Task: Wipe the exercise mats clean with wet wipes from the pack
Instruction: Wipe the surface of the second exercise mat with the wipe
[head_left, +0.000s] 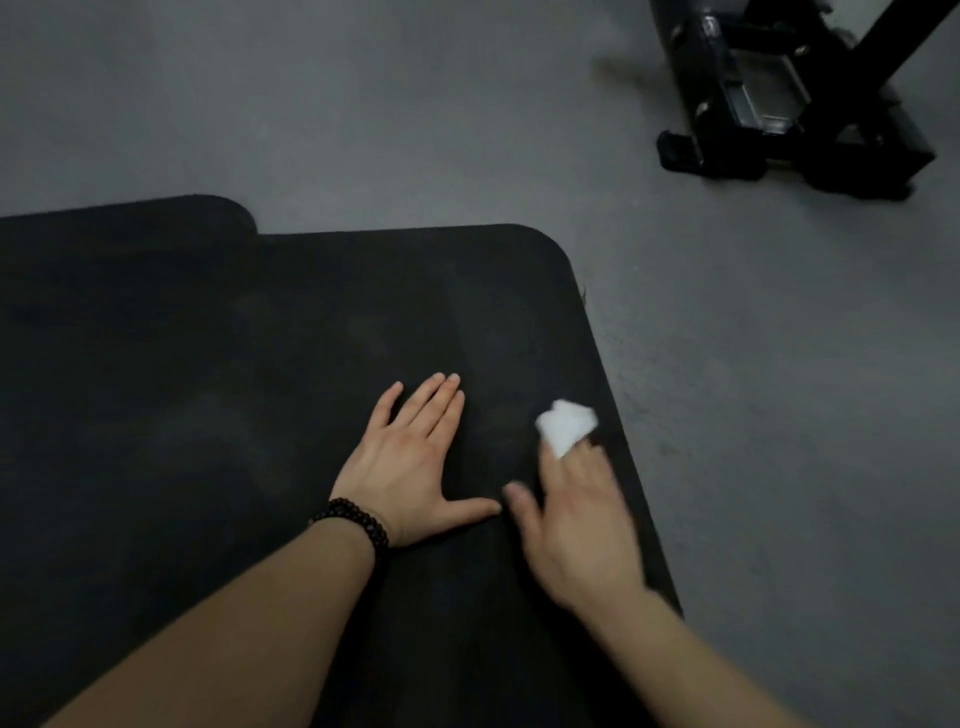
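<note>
A black exercise mat (322, 322) with rounded corners covers the lower left of the head view. A second black mat (130, 223) lies partly under or beside it at the far left. My left hand (410, 457) lies flat on the near mat, fingers straight and thumb spread, with a dark bead bracelet on the wrist. My right hand (576, 525) is blurred near the mat's right edge and presses a folded white wet wipe (566, 426) onto the mat under its fingertips. The pack of wipes is out of view.
Grey floor (779, 389) runs along the mat's right side and beyond its far edge. A black machine base (789, 104) with a clear panel stands on the floor at the top right.
</note>
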